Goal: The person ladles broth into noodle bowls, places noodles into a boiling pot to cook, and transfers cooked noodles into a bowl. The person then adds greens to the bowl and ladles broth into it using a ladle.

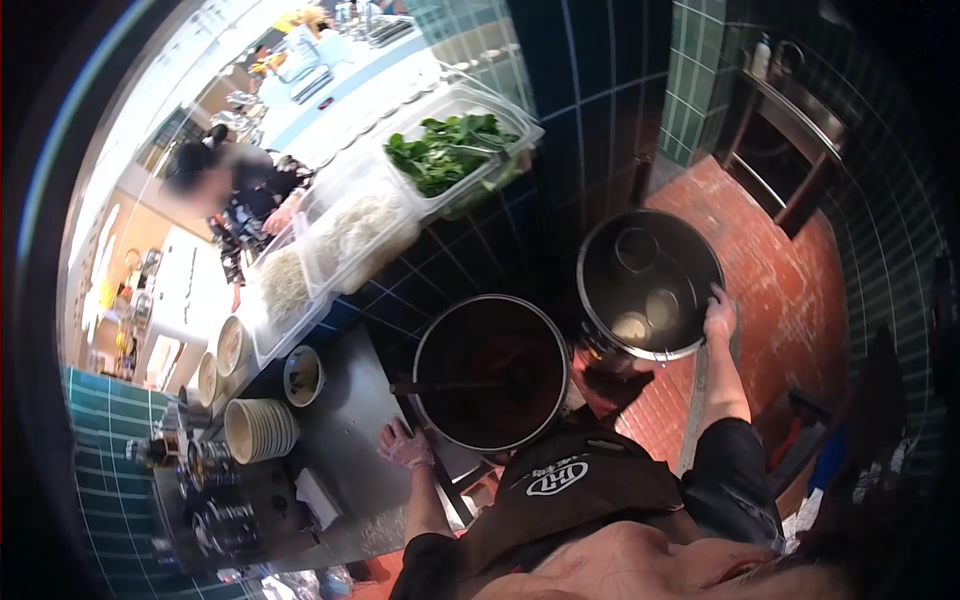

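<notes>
My left hand (405, 445), in a clear glove, is spread with nothing in it over the edge of the steel counter (350, 430). Beside it stands a large pot (418, 345) of dark contents, and a ladle-like handle (430, 387) lies across its rim towards my hand. My right hand (718, 314) grips the right side of a second large pot (708, 255). That pot holds murky liquid with pale round shapes in it, which I cannot make out clearly.
Stacked paper bowls (260, 430) and a single bowl (303, 376) stand on the counter. Clear tubs of leafy greens (450, 152) and white noodles (365, 230) line the ledge. Behind it is another person (255, 195). A sink stand (790, 130) is at the far right.
</notes>
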Action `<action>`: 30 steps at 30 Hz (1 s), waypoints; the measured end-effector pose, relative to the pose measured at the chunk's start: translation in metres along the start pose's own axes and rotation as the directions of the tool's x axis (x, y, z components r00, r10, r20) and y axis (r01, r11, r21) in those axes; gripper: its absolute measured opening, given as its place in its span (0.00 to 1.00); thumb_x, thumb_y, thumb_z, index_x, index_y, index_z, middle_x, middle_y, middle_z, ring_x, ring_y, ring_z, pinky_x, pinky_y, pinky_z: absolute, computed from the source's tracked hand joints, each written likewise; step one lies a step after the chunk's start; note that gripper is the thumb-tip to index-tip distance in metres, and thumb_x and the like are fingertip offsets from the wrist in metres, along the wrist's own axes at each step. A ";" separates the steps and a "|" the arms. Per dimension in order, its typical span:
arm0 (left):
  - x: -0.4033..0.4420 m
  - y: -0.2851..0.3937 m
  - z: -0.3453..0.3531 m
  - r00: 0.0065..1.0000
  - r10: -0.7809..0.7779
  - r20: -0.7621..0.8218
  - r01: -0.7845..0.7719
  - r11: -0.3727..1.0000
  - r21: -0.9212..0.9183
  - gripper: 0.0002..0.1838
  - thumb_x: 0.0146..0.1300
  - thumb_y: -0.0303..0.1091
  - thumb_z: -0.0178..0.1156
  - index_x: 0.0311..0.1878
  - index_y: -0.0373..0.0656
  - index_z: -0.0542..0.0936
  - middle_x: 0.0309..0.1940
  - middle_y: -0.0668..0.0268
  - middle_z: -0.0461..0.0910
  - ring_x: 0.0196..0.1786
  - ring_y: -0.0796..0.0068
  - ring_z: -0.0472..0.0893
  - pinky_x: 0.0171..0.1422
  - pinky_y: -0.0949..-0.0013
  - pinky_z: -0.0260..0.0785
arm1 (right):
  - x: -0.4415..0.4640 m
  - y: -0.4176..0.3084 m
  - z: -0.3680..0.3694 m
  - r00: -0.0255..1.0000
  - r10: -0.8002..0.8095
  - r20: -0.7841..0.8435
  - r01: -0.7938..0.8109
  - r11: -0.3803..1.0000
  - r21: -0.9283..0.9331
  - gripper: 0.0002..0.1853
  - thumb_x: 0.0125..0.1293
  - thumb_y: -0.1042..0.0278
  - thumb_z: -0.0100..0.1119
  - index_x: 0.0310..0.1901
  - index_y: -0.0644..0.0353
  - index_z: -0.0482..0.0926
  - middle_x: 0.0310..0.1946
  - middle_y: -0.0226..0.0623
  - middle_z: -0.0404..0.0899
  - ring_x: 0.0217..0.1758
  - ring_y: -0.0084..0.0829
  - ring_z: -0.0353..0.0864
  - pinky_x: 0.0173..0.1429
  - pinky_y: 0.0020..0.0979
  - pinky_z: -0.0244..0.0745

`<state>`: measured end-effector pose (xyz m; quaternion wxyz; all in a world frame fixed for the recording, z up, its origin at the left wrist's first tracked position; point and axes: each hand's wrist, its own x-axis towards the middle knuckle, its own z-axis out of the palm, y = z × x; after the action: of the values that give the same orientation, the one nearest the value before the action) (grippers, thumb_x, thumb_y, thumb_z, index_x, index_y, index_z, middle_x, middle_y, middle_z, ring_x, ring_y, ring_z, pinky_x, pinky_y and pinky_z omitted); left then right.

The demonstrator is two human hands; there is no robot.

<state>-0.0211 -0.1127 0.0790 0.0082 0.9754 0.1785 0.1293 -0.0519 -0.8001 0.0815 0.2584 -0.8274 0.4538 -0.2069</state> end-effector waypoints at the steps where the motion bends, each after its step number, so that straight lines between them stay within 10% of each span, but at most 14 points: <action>1: 0.000 -0.002 0.002 1.000 0.000 -0.010 0.000 1.000 0.005 0.32 0.47 0.49 0.65 0.59 0.55 0.74 0.58 0.62 0.68 0.63 0.61 0.65 0.68 0.47 0.50 | 0.000 0.002 0.001 1.000 -0.023 0.002 0.023 1.000 0.001 0.19 0.60 0.65 0.53 0.54 0.47 0.79 0.52 0.47 0.75 0.57 0.44 0.72 0.63 0.37 0.65; 30: -0.001 0.004 -0.006 0.999 0.003 0.052 -0.002 1.000 -0.015 0.34 0.48 0.49 0.64 0.61 0.54 0.73 0.61 0.56 0.68 0.66 0.58 0.64 0.69 0.44 0.49 | -0.002 -0.004 -0.002 0.997 0.075 0.002 -0.075 0.996 -0.046 0.17 0.63 0.62 0.52 0.54 0.41 0.78 0.54 0.44 0.75 0.58 0.44 0.73 0.63 0.37 0.66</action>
<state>-0.0219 -0.1173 0.0844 0.0201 0.9786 0.1759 0.1052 -0.0515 -0.7976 0.0850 0.2476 -0.8160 0.4885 -0.1849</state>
